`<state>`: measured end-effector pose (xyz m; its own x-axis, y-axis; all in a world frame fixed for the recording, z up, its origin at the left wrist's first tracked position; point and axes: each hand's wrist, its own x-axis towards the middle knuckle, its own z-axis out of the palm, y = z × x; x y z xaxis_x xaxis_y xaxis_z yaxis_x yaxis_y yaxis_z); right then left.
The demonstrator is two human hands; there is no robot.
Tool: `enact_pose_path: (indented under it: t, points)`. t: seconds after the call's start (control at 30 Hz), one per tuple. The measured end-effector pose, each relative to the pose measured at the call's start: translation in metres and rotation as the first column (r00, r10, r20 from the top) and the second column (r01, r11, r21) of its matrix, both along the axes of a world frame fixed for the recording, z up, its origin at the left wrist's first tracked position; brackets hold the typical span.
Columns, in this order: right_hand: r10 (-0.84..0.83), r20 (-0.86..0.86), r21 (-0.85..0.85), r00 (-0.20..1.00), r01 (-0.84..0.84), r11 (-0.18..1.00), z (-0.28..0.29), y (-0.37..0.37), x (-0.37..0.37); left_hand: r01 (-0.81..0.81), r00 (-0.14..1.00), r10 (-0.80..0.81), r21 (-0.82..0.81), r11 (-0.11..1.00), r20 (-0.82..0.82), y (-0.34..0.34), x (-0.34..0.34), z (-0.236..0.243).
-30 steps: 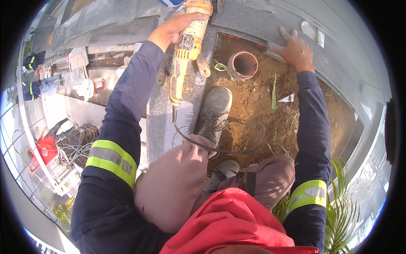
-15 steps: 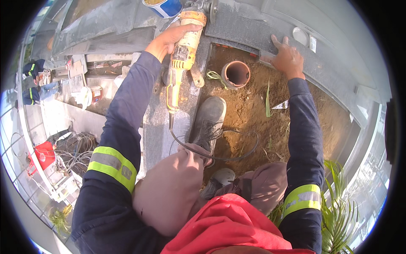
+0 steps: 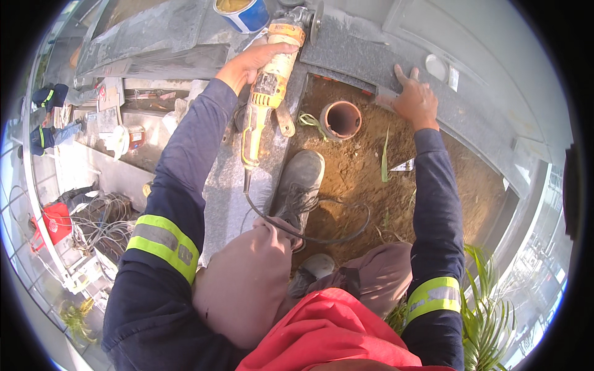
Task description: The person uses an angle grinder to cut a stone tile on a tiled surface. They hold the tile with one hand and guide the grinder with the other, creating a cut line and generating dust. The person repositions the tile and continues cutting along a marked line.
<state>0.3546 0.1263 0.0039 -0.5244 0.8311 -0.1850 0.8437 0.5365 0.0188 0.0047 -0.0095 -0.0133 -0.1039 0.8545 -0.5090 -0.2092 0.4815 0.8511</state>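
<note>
My left hand is wrapped round the body of a yellow angle grinder, which lies lengthwise above the stone ledge. The grinder's disc stands on edge at its far end, beside the grey stone slab. From its rear a black cord loops over my shoe and the soil. My right hand rests with fingers spread on the slab's inner edge, at the right of the opening. Whether the disc is spinning or touching the slab I cannot tell.
An orange clay pipe stands up from the soil. A blue and white can sits at the far left of the slab, a round white lid at the right. Tangled cables lie left. Two people work at far left.
The whole view has shifted slightly. My left hand keeps its hold on the grinder, and my right hand stays spread on the slab.
</note>
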Motion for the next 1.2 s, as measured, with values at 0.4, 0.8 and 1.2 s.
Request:
enact_pose_path:
  t: [0.4, 0.8, 1.2]
  points:
    - [-0.031, -0.03, -0.049, 0.999, 0.03, 0.998, 0.005, -0.003, 0.0, -0.015, 0.999, 0.015, -0.014, 1.0, -0.045, -0.003, 0.004, 0.002]
    - [-0.037, -0.029, -0.044, 0.999, 0.036, 0.998, 0.002, -0.002, -0.003, 0.017, 1.0, -0.017, -0.005, 1.0, 0.012, -0.009, 0.0, -0.001]
    - [-0.038, 0.008, -0.048, 0.999, 0.038, 0.998, 0.004, -0.002, -0.005, 0.003, 0.999, -0.001, 0.041, 0.999, -0.043, -0.002, 0.001, -0.006]
